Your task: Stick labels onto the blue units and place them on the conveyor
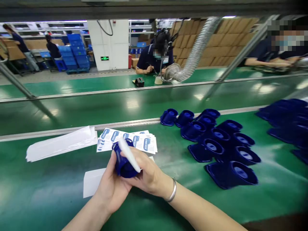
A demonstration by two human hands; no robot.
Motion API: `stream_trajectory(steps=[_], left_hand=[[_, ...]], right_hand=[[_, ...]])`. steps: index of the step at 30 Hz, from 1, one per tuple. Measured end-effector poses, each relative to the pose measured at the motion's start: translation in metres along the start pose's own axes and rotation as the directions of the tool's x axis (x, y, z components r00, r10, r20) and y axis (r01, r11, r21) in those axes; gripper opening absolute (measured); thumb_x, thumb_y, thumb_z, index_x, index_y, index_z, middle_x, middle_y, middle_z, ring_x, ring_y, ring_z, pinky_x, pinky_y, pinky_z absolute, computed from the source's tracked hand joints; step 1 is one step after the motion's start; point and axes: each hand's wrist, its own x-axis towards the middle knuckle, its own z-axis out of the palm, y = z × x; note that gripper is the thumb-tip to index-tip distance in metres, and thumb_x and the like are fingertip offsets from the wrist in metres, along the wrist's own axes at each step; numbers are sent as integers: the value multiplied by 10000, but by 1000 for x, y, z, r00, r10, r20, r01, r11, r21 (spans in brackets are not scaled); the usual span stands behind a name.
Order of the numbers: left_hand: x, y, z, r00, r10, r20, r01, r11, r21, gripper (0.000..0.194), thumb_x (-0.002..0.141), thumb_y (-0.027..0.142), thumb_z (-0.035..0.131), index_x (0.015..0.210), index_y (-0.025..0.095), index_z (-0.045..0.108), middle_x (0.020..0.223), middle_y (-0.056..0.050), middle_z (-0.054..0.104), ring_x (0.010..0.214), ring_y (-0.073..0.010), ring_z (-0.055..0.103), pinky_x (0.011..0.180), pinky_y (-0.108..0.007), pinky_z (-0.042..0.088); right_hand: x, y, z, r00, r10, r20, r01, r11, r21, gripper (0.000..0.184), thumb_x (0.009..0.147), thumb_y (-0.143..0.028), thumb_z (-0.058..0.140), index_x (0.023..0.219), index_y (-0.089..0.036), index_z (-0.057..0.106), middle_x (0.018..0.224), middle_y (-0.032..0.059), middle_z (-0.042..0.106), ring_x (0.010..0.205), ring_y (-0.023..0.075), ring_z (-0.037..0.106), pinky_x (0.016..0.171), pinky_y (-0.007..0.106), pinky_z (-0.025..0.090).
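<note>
A dark blue plastic housing [125,168], shaped like a short cup, is tilted in my left hand [112,189], whose fingers wrap round it from below and the left. My right hand [146,170] is closed at its right side, pinching a narrow white label [129,155] that stands across the housing's front. The label's printed side is turned away, and the label hides part of the housing. Just behind my hands lie printed label sheets [150,142] with blue logos. A blank white paper [91,183] is partly covered by my left hand.
White paper strips [60,144] are stacked at the left. Several blue housings [240,173] stand in rows at the right, with more [288,125] farther right. A metal rail [134,122] runs behind. Across the bench, a person [155,56] works beside a flexible duct [199,48].
</note>
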Motion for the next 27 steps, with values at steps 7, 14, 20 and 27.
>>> stream_trajectory(steps=[7, 14, 20, 27], left_hand=[[10, 10, -39, 985, 120, -125, -128, 990, -52, 333, 816, 263, 785, 1113, 141, 697, 1018, -111, 764, 1021, -274, 716, 968, -484, 575], [7, 4, -53, 993, 121, -15, -118, 984, 135, 462, 786, 296, 815, 1211, 173, 681, 1202, -128, 733, 1208, -339, 643, 1053, -469, 503], [6, 2, -48, 986, 149, -79, -133, 975, 175, 605, 771, 304, 832, 1325, 212, 609, 1277, -120, 703, 1248, -344, 619, 1071, -473, 499], [1, -3, -49, 948, 261, -181, -193, 926, 326, 901, 661, 403, 887, 1458, 306, 478, 1464, -80, 592, 1345, -391, 538, 1081, -488, 527]], right_hand=[[-8, -5, -12, 850, 472, -236, -342, 834, 434, 163, 945, -309, 746, 1066, -292, 638, 1133, 66, 607, 1076, 272, 619, 931, 456, 561], [-10, -4, 0, 607, 790, 86, -460, 262, 849, 278, 834, -272, 872, 914, -249, 606, 858, -22, 681, 742, 166, 686, 703, 294, 609], [-10, -7, 1, 553, 812, 189, -492, 135, 860, 387, 801, -233, 893, 1104, -262, 655, 948, -8, 708, 739, 152, 685, 716, 278, 611], [-11, -8, 5, 576, 801, 161, -474, 167, 865, 329, 735, -326, 938, 845, -197, 656, 844, -18, 695, 694, 115, 641, 623, 197, 549]])
